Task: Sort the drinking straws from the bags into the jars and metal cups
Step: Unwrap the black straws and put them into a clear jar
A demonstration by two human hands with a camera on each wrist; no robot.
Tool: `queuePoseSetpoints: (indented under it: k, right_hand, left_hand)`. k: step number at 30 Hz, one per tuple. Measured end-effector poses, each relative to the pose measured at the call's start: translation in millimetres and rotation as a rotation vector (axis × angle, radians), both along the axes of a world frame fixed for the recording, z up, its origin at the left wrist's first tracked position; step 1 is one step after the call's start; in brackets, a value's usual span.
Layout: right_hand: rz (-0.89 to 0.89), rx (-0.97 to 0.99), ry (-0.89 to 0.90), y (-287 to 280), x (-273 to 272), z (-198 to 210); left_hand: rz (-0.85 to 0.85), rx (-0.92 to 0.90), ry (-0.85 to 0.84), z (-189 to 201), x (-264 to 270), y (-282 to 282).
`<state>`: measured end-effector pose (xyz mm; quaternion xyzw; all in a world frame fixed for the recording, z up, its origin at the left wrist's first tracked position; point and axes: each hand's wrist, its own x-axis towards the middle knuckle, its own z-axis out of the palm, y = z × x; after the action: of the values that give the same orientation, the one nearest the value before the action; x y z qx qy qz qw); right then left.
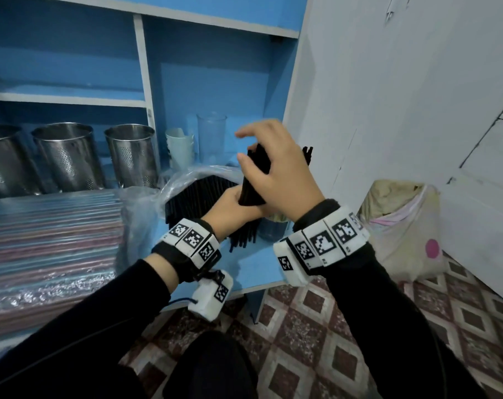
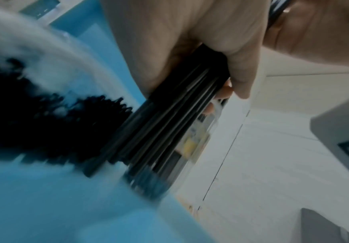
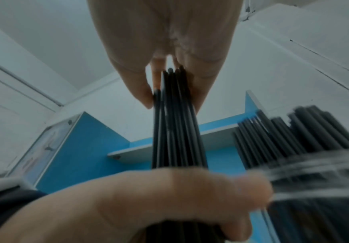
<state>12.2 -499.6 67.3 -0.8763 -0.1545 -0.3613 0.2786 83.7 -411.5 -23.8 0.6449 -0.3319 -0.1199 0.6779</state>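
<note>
A bundle of black straws (image 1: 254,180) (image 3: 177,131) stands nearly upright between both hands, over the blue shelf. My left hand (image 1: 230,205) (image 2: 179,49) (image 3: 148,205) grips its lower part. My right hand (image 1: 279,174) (image 3: 169,41) pinches its upper end between thumb and fingers, index finger raised. Just left of them lies an open clear bag of black straws (image 1: 198,194) (image 2: 44,123). A glass jar (image 1: 273,228) (image 3: 314,164) holding black straws stands behind my right wrist, mostly hidden. Three perforated metal cups (image 1: 63,156) stand at the back left.
A large bag of coloured straws (image 1: 51,240) covers the shelf's left side. An empty tall glass (image 1: 211,133) and stacked white cups (image 1: 179,148) stand at the back. A white wall (image 1: 388,110) is close on the right. A lined bin (image 1: 402,226) sits on the tiled floor.
</note>
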Motion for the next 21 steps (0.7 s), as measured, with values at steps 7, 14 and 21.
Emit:
queuePoseSetpoints:
  k: [7, 14, 21]
  right_hand:
    - [-0.037, -0.035, 0.198, -6.6, 0.2, -23.2]
    - [0.017, 0.262, 0.336, -22.2, -10.0, -14.0]
    - [0.154, 0.273, 0.559, -28.6, -17.1, -21.1]
  left_hand:
    - [0.069, 0.182, 0.053, -35.5, -2.0, -4.7]
    - [0.047, 0.086, -0.119, -4.3, -10.9, 8.7]
    - [-0.107, 0.140, -0.254, 7.7, -27.4, 5.9]
